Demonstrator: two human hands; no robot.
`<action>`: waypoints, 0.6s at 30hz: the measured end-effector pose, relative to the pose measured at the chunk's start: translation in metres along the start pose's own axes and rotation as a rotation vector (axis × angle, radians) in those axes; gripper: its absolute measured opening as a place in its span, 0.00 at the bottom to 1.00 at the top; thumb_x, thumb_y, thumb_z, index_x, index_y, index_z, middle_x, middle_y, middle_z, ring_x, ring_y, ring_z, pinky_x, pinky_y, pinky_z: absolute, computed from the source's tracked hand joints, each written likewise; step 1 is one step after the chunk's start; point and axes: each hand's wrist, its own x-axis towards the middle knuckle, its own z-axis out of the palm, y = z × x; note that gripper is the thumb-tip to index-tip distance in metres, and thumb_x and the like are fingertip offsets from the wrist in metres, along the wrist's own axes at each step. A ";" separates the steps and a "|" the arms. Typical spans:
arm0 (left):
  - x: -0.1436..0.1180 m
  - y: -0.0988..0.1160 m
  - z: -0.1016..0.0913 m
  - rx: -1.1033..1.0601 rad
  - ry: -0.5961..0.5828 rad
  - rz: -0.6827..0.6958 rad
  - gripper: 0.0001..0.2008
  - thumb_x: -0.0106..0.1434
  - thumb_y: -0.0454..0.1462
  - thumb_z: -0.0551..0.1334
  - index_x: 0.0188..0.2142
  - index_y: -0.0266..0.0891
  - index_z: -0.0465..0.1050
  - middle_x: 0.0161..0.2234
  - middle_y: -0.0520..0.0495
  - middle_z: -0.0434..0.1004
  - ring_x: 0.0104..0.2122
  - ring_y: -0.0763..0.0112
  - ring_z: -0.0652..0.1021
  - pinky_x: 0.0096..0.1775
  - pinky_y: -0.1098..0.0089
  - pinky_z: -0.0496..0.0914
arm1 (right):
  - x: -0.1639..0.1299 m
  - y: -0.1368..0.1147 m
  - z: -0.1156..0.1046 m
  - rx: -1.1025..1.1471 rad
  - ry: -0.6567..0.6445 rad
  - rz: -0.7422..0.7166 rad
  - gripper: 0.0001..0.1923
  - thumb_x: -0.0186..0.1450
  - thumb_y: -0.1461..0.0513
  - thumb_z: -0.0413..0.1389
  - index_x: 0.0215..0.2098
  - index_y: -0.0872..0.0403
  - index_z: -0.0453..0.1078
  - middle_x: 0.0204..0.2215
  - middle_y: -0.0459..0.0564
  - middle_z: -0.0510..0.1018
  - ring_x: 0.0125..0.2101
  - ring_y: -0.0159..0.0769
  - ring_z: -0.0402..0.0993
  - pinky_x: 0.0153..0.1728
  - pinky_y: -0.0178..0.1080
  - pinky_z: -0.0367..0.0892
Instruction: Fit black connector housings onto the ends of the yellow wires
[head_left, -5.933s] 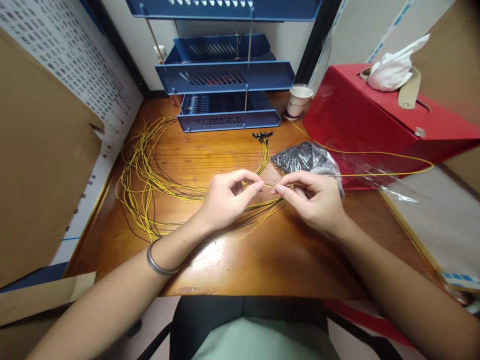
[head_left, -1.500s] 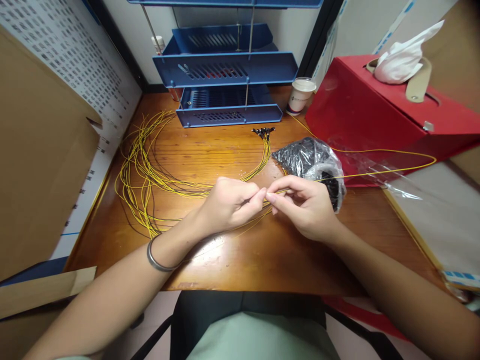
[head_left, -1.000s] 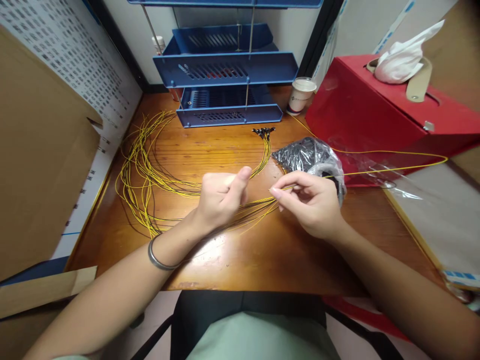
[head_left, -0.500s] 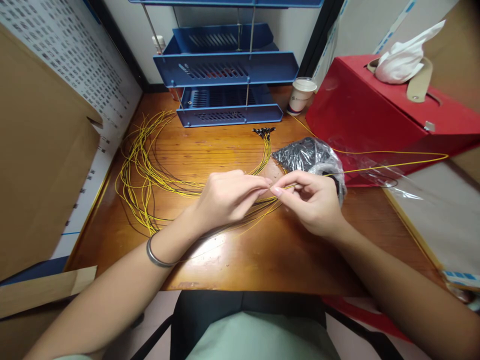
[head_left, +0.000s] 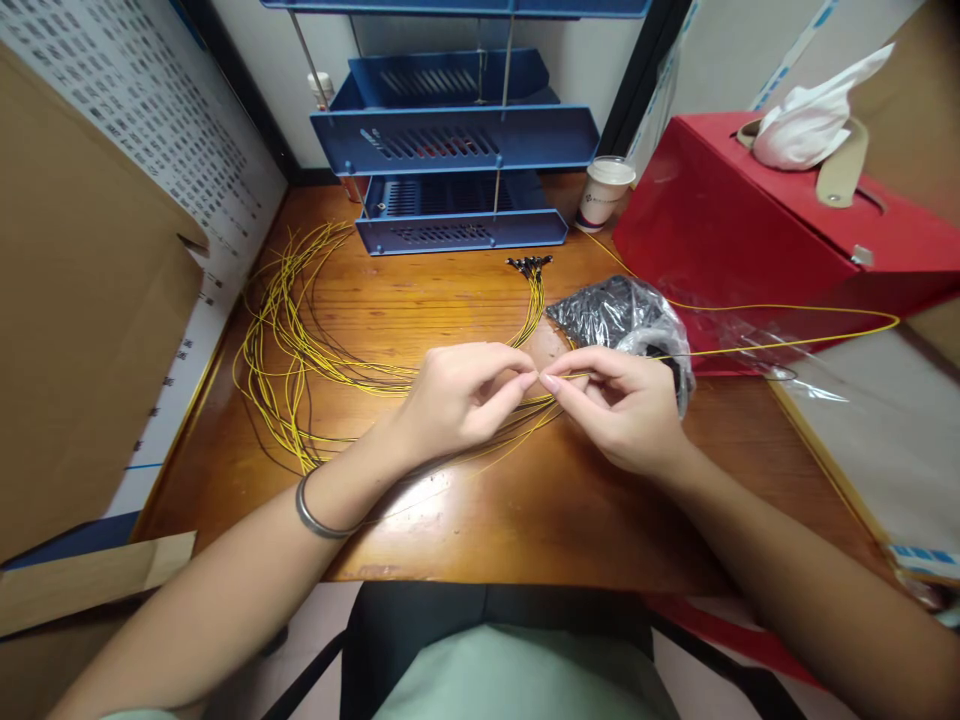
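My left hand (head_left: 465,392) and my right hand (head_left: 619,400) meet fingertip to fingertip over the desk, each closed in a pinch. Between the right thumb and forefinger runs a thin yellow wire (head_left: 757,347), which trails off to the right and loops back toward the paper cup. What the left fingertips pinch is too small to make out. Under both hands passes a coiled bundle of yellow and black wires (head_left: 281,350). Its black-tipped ends (head_left: 529,266) lie beyond the hands. Just behind my right hand sits a clear plastic bag (head_left: 607,308) of small black parts.
A blue tiered tray rack (head_left: 461,235) stands at the back of the wooden desk (head_left: 540,520). Right of it are a paper cup (head_left: 604,195) and a red box (head_left: 697,210) with a tissue on top. Cardboard (head_left: 82,300) borders the left side.
The left fingers have curled slightly, with the thumb and forefinger making a rounder gap behind their tips. The right hand keeps its pinch almost unmoved. The whole view shifts very slightly.
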 end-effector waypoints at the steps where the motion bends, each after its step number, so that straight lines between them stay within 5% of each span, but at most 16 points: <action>1: 0.000 0.001 0.001 -0.026 -0.010 -0.035 0.06 0.68 0.34 0.62 0.35 0.35 0.76 0.24 0.53 0.76 0.21 0.80 0.70 0.27 0.77 0.63 | 0.000 0.001 0.000 -0.013 0.007 -0.019 0.03 0.63 0.64 0.61 0.33 0.56 0.77 0.14 0.38 0.64 0.14 0.22 0.47 0.15 0.33 0.43; 8: 0.000 0.006 0.004 -0.133 0.004 -0.149 0.06 0.68 0.34 0.61 0.35 0.35 0.75 0.24 0.55 0.75 0.19 0.83 0.67 0.24 0.79 0.61 | 0.000 0.002 0.000 -0.100 0.050 -0.114 0.03 0.63 0.64 0.63 0.35 0.55 0.79 0.18 0.41 0.70 0.14 0.22 0.49 0.14 0.33 0.44; 18: -0.001 0.006 0.002 -0.157 0.002 -0.172 0.08 0.69 0.35 0.60 0.35 0.35 0.76 0.26 0.52 0.79 0.19 0.82 0.68 0.24 0.78 0.62 | -0.002 0.003 0.000 -0.134 0.025 -0.097 0.04 0.66 0.61 0.60 0.35 0.53 0.77 0.16 0.40 0.66 0.14 0.24 0.49 0.15 0.34 0.46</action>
